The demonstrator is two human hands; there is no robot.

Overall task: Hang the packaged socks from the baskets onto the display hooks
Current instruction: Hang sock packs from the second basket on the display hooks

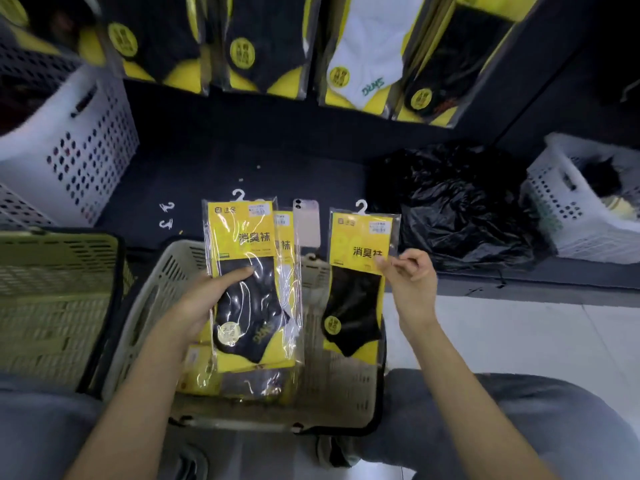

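Note:
My left hand [204, 299] grips a small stack of yellow-and-black sock packs [249, 278], thumb across the front pack, above the beige basket [156, 299]. My right hand [412, 275] pinches the right edge of a single sock pack [356, 282] with a white hanger hook on top, held upright beside the stack. More packs [235, 379] lie in the basket's bottom. Along the top, rows of hung sock packs [263, 46] fill the display, one of them white [367, 53].
A green basket [52, 289] stands at the left. White perforated bins sit at the far left [76, 143] and far right [568, 209]. A black plastic bag [457, 202] lies on the dark plinth. A phone [306, 223] and loose white hooks [167, 214] lie behind the basket.

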